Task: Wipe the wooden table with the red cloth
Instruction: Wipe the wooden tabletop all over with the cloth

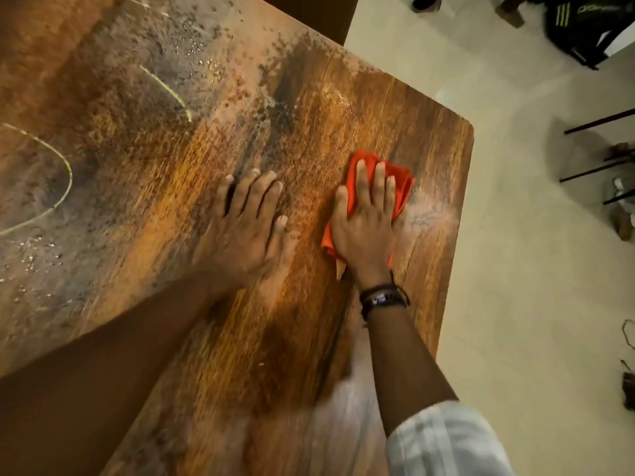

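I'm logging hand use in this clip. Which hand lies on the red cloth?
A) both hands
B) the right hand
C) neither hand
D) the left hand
B: the right hand presses flat on the red cloth, while the left hand rests bare on the wooden table beside it.

Both hands flat on wooden table (213, 338) — right hand (365, 231) atop red cloth (400, 187).
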